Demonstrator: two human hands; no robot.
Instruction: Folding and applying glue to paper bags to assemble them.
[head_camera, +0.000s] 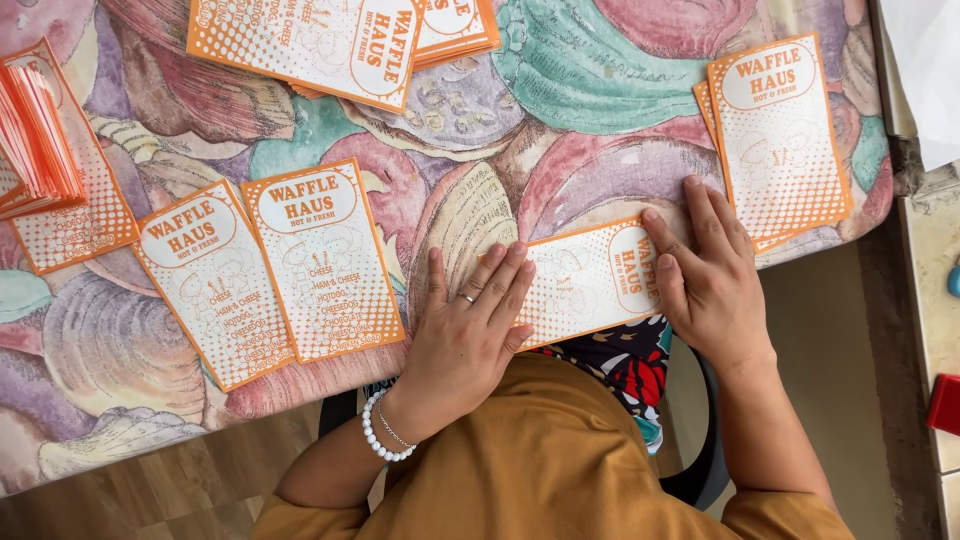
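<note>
Left hand (468, 335): flat, palm down, fingers extended and close together, pressed on the left end of an orange-and-white printed paper sheet (590, 280); nothing pinched. Ring on one finger; white bead bracelet (380, 432) at the wrist.

Right hand (708, 272): flat, fingers lightly spread, pressed on the right end of the same sheet, fingertips reaching past its far edge toward the stack beside it.

Sheet: lies lengthwise at the near edge of the table, between both hands, its near edge overhanging the table rim slightly.

Stack of like sheets (780, 135): right, just beyond the right hand, upright oblong, a few edges showing beneath.

Two single sheets (275, 270): left of the left hand, side by side, edges overlapping, tilted.

Further sheets (320, 40): far centre, laid at an angle, partly cut off by the frame.

Fanned bundle of orange sheets (40, 130): far left, resting on another sheet.

Tablecloth (480, 130): large leaf and shell pattern in pink, teal and purple.

Red object (944, 402): right edge, near, on a pale ledge; kind cannot be told.
</note>
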